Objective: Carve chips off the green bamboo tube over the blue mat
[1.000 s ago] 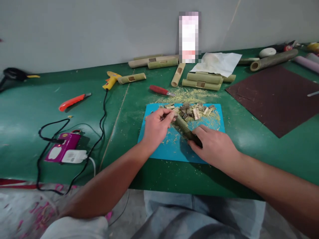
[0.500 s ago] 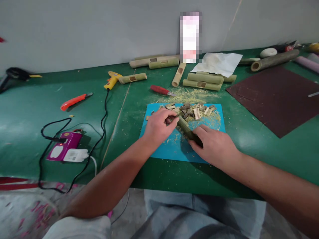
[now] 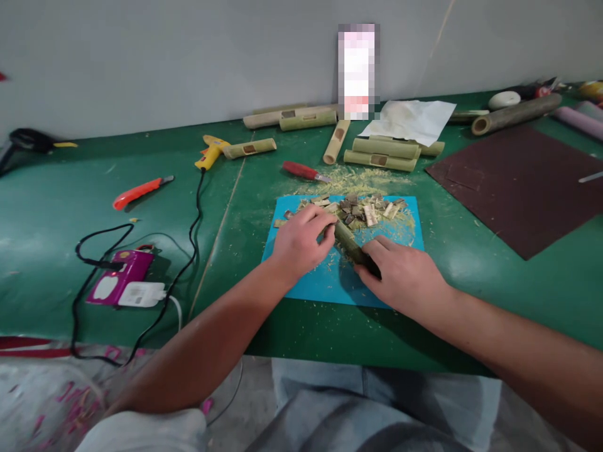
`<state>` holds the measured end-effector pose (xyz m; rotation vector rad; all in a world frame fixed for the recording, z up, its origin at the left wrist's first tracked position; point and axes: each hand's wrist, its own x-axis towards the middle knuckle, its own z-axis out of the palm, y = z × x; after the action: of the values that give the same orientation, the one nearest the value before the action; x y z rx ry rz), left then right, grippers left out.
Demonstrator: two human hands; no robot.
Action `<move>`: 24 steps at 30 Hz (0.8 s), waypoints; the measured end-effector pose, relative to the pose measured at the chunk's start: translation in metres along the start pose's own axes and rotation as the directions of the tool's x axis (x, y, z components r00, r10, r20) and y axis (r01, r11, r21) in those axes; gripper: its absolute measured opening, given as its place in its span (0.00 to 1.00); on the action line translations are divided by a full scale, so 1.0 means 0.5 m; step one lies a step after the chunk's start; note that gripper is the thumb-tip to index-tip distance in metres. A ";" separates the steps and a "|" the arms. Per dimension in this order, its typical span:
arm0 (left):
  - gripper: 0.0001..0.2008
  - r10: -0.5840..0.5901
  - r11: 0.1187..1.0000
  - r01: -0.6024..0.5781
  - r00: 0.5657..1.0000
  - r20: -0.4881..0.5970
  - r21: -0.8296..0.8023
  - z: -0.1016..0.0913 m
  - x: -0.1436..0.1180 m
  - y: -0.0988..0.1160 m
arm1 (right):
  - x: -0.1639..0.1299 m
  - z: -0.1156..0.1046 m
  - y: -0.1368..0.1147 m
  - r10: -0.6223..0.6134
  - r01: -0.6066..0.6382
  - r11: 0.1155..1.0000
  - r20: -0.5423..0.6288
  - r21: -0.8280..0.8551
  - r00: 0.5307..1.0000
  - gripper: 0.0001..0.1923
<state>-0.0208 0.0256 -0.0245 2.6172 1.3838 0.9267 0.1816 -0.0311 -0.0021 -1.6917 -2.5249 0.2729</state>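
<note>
A dark green bamboo tube (image 3: 349, 241) lies slantwise over a blue sheet (image 3: 325, 282), between my two hands. My left hand (image 3: 305, 238) has its fingers closed at the tube's far end, and its fingertips partly cover that end. The near end is wrapped by my right hand (image 3: 400, 270), thumb below and fingers on top. Bamboo chips (image 3: 351, 210) and fine shavings are heaped just beyond the tube on the sheet. Past the sheet's far edge rests a red-handled knife (image 3: 304, 171), its blade pointing right among yellowish shavings.
Cut bamboo tubes (image 3: 381, 154) lie at the back by a white paper (image 3: 409, 119). On the left are a yellow glue gun (image 3: 211, 152), an orange utility knife (image 3: 141, 192) and a purple power strip (image 3: 123, 276) with cords. A dark brown sheet (image 3: 522, 188) covers the right.
The left fingers have shifted slightly at the tube's far end and now bend down over it. The right hand keeps its hold, and the whole view has drifted a little.
</note>
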 end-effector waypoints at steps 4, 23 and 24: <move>0.08 -0.037 0.993 0.040 0.999 0.029 -0.107 0.001 0.001 -0.010 | -0.001 -0.002 0.001 0.000 0.000 1.000 0.019 -0.002 1.000 0.11; 0.10 -0.028 0.999 0.026 0.997 0.078 0.021 0.015 0.014 -0.026 | 0.000 -0.001 0.000 -0.005 0.006 1.000 0.021 -0.006 1.000 0.12; 0.10 -0.047 0.999 0.046 0.994 0.095 0.013 0.013 0.014 -0.026 | 0.000 0.000 0.000 -0.005 0.006 1.000 0.022 -0.008 1.000 0.12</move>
<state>-0.0239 0.0403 -0.0303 2.5873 1.4238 0.7798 0.1818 -0.0309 -0.0020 -1.6937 -2.5491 0.2835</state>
